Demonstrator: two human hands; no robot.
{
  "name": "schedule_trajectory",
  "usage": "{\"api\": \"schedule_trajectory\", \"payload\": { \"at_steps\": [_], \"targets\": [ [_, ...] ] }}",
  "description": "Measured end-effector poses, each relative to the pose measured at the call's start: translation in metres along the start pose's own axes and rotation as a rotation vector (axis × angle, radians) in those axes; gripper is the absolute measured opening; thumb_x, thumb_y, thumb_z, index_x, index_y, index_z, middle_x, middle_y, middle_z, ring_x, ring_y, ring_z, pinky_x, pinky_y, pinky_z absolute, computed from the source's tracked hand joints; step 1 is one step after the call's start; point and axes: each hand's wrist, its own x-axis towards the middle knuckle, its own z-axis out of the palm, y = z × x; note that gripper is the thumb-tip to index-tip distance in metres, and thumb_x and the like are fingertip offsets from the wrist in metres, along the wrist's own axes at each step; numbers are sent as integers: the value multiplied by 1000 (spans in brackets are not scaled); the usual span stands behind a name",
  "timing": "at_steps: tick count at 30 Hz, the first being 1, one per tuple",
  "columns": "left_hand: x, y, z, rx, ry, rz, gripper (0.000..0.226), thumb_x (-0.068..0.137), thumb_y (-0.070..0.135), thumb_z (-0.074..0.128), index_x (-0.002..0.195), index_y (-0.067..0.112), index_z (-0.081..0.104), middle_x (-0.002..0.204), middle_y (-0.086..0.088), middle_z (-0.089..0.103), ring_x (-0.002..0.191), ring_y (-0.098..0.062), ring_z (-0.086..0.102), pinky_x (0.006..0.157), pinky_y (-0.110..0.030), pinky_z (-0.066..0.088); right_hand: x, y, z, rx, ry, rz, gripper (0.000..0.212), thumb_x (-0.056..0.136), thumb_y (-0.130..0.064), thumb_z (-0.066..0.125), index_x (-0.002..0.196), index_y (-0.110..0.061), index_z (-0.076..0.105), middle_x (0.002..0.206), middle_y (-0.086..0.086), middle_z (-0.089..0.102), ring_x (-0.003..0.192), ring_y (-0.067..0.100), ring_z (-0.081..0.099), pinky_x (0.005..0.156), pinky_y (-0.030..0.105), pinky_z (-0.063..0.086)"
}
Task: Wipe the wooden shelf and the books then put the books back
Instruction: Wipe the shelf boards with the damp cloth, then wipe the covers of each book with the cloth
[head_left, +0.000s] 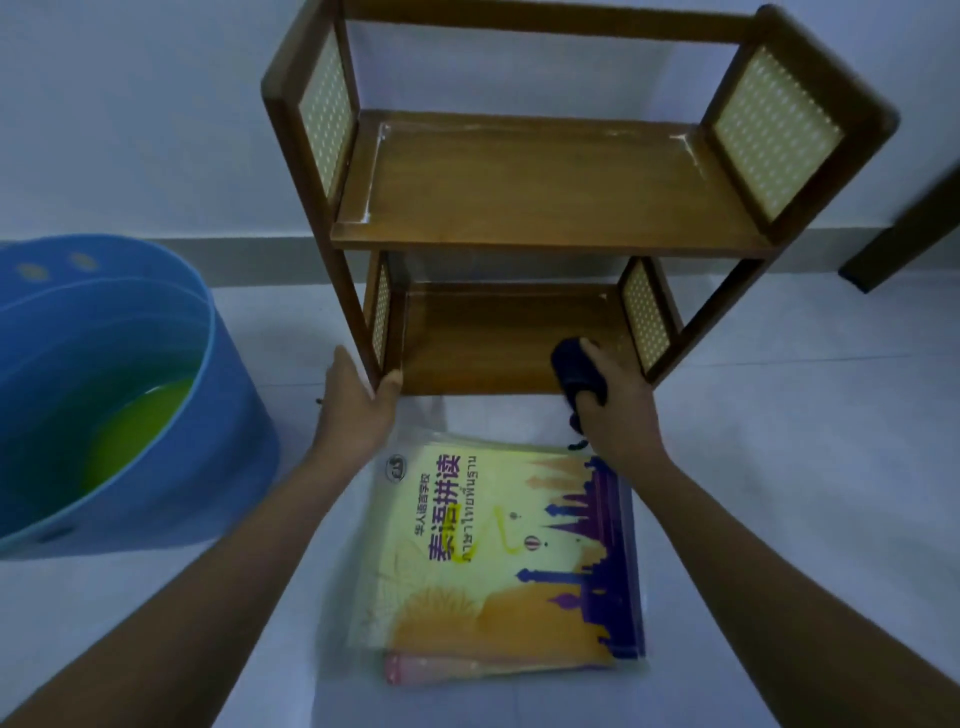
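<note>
Your left hand (358, 400) grips the lower left post of the wooden shelf (550, 208), just left of the frame's centre, with the thumb hooked round the front of the post and the fingers behind it. Your right hand (615, 400) is curled over a dark cloth (574, 371), pressing it onto the right end of the bottom board, close to the woven side panel there. A tail of the cloth hangs out below your palm, towards the floor.

The shelf fills the upper middle of the frame and stands on the pale floor (779, 467) against the wall. Both of its boards are bare, and the upper board shows pale streaks along its back and side edges.

The books (498, 561) lie flat in a stack on the floor at lower centre, between your forearms and just in front of the shelf. The top one has a yellow and purple cover, and a pink one shows beneath it.

A blue tub (218, 426) sits at the left edge, holding greenish liquid.
</note>
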Motion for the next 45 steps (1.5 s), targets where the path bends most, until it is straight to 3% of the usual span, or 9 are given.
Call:
{"api": "schedule_trajectory", "payload": {
  "at_steps": [4, 9, 18, 23, 28, 33, 39, 43, 45],
  "targets": [
    [-99, -40, -18, 96, -226, 180, 89, 83, 48, 66, 147, 35, 6, 155, 17, 7, 140, -3, 13, 111, -17, 16, -87, -18, -6, -156, -60, -50, 66, 79, -12, 55, 142, -26, 42, 141, 7, 44, 109, 32, 48, 90, 45, 47],
    [-137, -93, -7, 425, -540, 201, 156, 42, 89, 64, 144, 20, -32, 154, 7, -31, 142, -14, -27, 121, -43, -3, -174, -6, 5, -390, -199, -15, 71, 69, -20, 69, 135, -33, 47, 143, 1, 46, 108, 33, 51, 78, 47, 48],
    [-133, -117, 10, 532, -419, 382, 138, 59, 90, 51, 137, 21, -40, 151, 2, -37, 139, -12, -36, 121, -43, -2, -187, -53, 39, -499, -364, -401, 68, 52, -45, 81, 114, -37, 54, 135, -5, 52, 109, 22, 60, 81, 42, 52],
    [-131, -109, 7, 505, -423, 344, 131, 63, 87, 52, 131, 29, -45, 149, 6, -39, 136, -7, -39, 119, -39, -5, -113, -27, 28, -565, -176, -121, 77, 60, -11, 75, 130, -30, 50, 143, 1, 47, 113, 32, 54, 84, 48, 46],
    [-125, -109, 10, 460, -394, 308, 140, 53, 91, 52, 135, 25, -42, 150, 2, -39, 140, -16, -34, 118, -37, -6, -133, -46, 51, -532, -195, -178, 79, 67, -18, 73, 138, -33, 42, 148, 4, 40, 116, 35, 48, 93, 54, 41],
    [-134, -104, 7, 282, -436, 303, 103, 70, 88, 32, 151, 24, 19, 158, -9, 24, 145, -30, 23, 116, -49, 27, -182, -82, 85, -426, -375, -483, 81, 70, -21, 74, 141, -29, 35, 150, 1, 34, 119, 32, 48, 96, 48, 40],
    [-129, -106, 13, 446, -386, 282, 148, 50, 90, 56, 143, 17, -32, 147, 6, -39, 140, -14, -31, 117, -38, -5, -117, -50, 54, -526, -284, -284, 71, 79, -20, 67, 142, -31, 35, 152, 3, 32, 121, 34, 43, 95, 50, 37],
    [-130, -105, 14, 473, -366, 289, 148, 50, 85, 63, 142, 21, -33, 154, 2, -33, 143, -18, -27, 118, -40, -3, -118, -75, 67, -482, -239, -117, 73, 77, -17, 66, 141, -28, 33, 153, 5, 26, 122, 37, 38, 97, 51, 34],
    [-129, -110, 15, 501, -337, 345, 143, 52, 78, 69, 150, 16, -16, 161, -10, -4, 149, -29, 0, 119, -49, 17, -143, -98, 87, -445, -300, -184, 75, 77, -20, 67, 142, -25, 30, 151, 7, 25, 120, 38, 38, 96, 52, 36]
  ]
}}
